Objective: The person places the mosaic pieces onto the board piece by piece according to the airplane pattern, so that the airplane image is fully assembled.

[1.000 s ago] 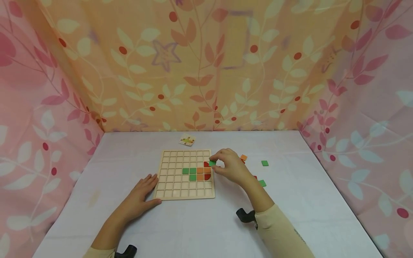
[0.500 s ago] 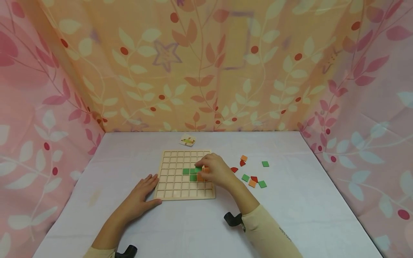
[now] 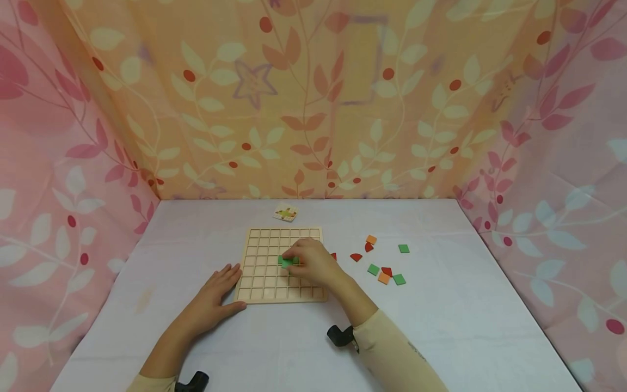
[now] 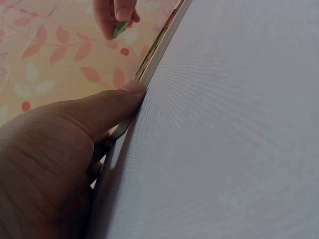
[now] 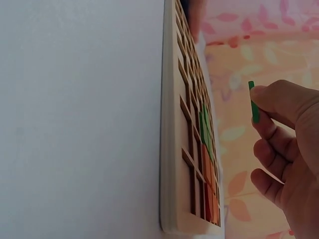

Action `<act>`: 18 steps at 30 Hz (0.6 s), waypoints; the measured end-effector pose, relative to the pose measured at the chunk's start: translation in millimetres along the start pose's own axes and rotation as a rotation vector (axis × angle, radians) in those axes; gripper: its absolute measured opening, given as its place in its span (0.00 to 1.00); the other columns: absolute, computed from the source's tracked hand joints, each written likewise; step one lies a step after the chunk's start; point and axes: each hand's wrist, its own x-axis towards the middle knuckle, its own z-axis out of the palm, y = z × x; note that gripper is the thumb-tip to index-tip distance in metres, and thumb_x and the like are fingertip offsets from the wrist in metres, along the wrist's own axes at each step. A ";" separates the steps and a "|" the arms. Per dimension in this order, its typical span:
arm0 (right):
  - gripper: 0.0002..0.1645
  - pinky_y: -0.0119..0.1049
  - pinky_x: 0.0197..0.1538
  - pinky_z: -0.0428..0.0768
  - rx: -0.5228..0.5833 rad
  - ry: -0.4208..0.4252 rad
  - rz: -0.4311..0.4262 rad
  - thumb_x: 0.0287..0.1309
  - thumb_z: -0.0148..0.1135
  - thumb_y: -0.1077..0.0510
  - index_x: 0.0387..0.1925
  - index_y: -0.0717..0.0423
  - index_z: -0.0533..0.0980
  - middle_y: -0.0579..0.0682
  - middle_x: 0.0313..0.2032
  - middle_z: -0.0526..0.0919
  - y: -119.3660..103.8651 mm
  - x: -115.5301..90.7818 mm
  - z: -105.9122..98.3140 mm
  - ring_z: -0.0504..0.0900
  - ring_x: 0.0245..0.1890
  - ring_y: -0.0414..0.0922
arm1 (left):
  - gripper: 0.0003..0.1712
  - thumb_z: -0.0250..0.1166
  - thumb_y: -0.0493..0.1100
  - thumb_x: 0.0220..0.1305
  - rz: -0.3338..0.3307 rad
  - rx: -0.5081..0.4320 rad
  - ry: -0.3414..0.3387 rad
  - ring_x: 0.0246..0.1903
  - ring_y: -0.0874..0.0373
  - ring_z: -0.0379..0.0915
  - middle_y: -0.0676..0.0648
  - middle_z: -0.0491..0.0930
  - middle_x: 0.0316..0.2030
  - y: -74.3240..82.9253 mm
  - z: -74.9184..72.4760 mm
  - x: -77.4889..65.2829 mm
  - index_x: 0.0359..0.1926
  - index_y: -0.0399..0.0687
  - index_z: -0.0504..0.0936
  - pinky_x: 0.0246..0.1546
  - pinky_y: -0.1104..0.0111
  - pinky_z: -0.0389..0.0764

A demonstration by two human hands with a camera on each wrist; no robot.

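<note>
A thin green square tile [image 3: 286,263] is pinched between the thumb and forefinger of my right hand [image 3: 315,261], over the middle of a wooden grid board [image 3: 259,295]. In the right wrist view, that tile [image 5: 253,102] stands on edge, off the board's face, and the other fingers are loosely bent. Green tiles [image 5: 205,122], orange tiles [image 5: 207,167] and a red piece sit in the board's cells, mostly covered by my hand in the head view. My left hand [image 3: 214,296] rests at the board's left edge, thumb touching its near corner.
Right of the board lie several loose pieces: green squares [image 3: 404,248], orange squares [image 3: 372,239] and red rounded pieces [image 3: 356,257]. Behind the board is a small patterned card [image 3: 286,212]. Flowered cloth [image 3: 313,109] walls the white table [image 3: 274,348] at the back and sides.
My right hand has carried the green tile leftward from the board's right edge to its middle, uncovering the loose pieces. My left hand stays where it was.
</note>
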 end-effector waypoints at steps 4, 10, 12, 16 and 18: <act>0.16 0.42 0.60 0.76 -0.016 -0.043 0.033 0.61 0.72 0.51 0.51 0.46 0.87 0.41 0.46 0.86 -2.6 3.9 6.1 0.78 0.51 0.41 | 0.52 0.74 0.60 0.60 0.000 -0.002 0.009 0.80 0.41 0.45 0.43 0.58 0.78 1.6 -1.2 -0.8 0.76 0.38 0.63 0.81 0.54 0.40; 0.16 0.41 0.62 0.75 -0.046 -0.080 0.057 0.62 0.70 0.49 0.51 0.43 0.87 0.39 0.45 0.85 -4.4 6.7 13.9 0.78 0.51 0.41 | 0.53 0.73 0.61 0.60 -0.009 -0.006 0.008 0.80 0.41 0.45 0.42 0.58 0.78 2.0 -1.9 -0.2 0.76 0.39 0.63 0.81 0.51 0.43; 0.16 0.40 0.60 0.75 -0.057 -0.084 0.062 0.62 0.71 0.48 0.51 0.42 0.87 0.39 0.45 0.84 -4.0 7.9 16.3 0.77 0.50 0.40 | 0.53 0.73 0.61 0.60 -0.021 -0.007 -0.003 0.80 0.42 0.44 0.43 0.57 0.79 1.5 -1.6 0.7 0.77 0.41 0.63 0.81 0.51 0.42; 0.16 0.38 0.57 0.77 -0.070 -0.097 0.074 0.62 0.71 0.48 0.51 0.41 0.87 0.38 0.45 0.84 -3.0 9.9 20.5 0.77 0.49 0.39 | 0.53 0.73 0.62 0.60 -0.027 -0.011 -0.016 0.80 0.43 0.44 0.44 0.57 0.79 0.5 -1.0 1.2 0.77 0.41 0.63 0.81 0.50 0.43; 0.16 0.37 0.57 0.77 -0.076 -0.109 0.080 0.62 0.70 0.48 0.51 0.41 0.87 0.39 0.45 0.84 -2.9 10.3 22.0 0.77 0.49 0.39 | 0.53 0.73 0.62 0.60 -0.028 -0.013 -0.020 0.80 0.42 0.44 0.44 0.57 0.79 0.2 -0.6 0.8 0.77 0.41 0.63 0.81 0.49 0.43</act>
